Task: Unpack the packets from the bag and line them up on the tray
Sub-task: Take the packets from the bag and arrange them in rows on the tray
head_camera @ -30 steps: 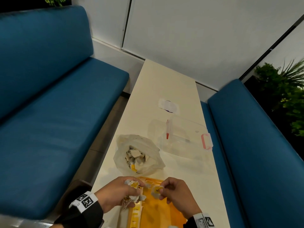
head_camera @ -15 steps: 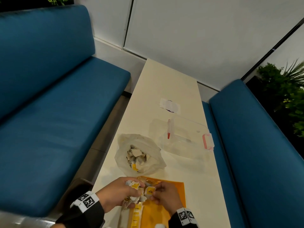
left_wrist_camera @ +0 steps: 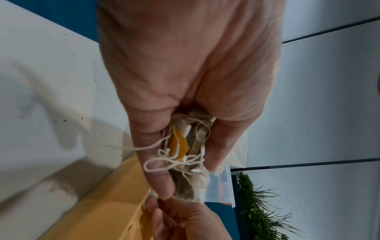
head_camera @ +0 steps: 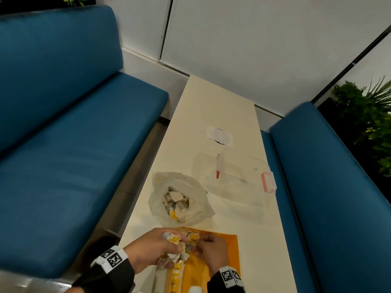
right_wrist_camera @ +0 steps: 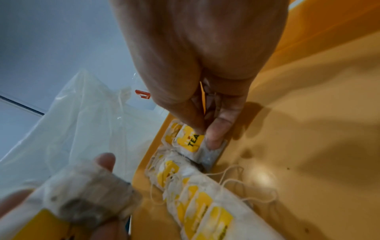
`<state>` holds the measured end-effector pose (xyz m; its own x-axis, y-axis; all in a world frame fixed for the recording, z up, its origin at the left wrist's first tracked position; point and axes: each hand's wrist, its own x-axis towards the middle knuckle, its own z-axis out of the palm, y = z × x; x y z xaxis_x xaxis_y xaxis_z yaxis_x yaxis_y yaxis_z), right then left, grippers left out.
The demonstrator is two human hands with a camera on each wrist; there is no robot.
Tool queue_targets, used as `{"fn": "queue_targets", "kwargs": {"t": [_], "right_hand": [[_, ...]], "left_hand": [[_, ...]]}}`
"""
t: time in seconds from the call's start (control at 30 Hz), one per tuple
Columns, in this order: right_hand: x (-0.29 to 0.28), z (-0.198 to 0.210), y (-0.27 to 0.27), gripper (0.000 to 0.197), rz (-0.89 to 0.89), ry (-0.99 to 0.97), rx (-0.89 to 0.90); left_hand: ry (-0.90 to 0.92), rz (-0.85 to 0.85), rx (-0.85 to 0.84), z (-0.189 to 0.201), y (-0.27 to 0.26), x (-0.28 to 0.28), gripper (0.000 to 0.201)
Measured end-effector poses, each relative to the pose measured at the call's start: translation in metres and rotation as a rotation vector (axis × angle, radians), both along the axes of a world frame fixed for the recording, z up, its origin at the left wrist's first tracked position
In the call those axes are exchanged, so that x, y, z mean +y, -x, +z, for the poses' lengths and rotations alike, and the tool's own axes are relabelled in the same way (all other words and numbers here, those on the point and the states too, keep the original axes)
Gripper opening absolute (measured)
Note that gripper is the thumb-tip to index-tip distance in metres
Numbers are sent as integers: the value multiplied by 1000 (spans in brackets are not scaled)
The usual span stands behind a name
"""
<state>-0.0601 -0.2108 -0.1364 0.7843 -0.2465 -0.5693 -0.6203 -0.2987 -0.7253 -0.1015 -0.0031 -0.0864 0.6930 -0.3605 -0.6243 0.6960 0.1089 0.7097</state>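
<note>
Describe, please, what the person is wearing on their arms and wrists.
Both hands are bare. The left hand and right hand each emerge from a black sleeve, and each wrist carries a white band printed with black square fiducial markers.

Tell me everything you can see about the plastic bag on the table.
The plastic bag is thin, whitish and half see-through, crumpled, with its mouth open upward. It lies on the cream table, just beyond the orange tray, left of a clear box. Inside is a heap of tea packets, white with yellow labels. Neither hand touches it.
</note>
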Motion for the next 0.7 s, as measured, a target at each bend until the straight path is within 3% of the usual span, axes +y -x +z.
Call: {"fn": "queue_targets", "kwargs": {"t": [0.37, 0.57, 0.63, 0.7], "right_hand": [[3, 0, -1, 11, -155, -109, 17], [-1, -3, 3, 20, -67, -134, 20], [-2, 0, 4, 18, 9, -53, -18], [-4, 12, 4, 12, -34, -82, 17]], "left_hand": [[-3, 0, 15, -5, -2, 1, 23], [16, -7, -4, -6, -2, 1, 27], [28, -7, -10, -6, -2, 1, 27], [46, -4, -16, -4, -3, 0, 27]]}}
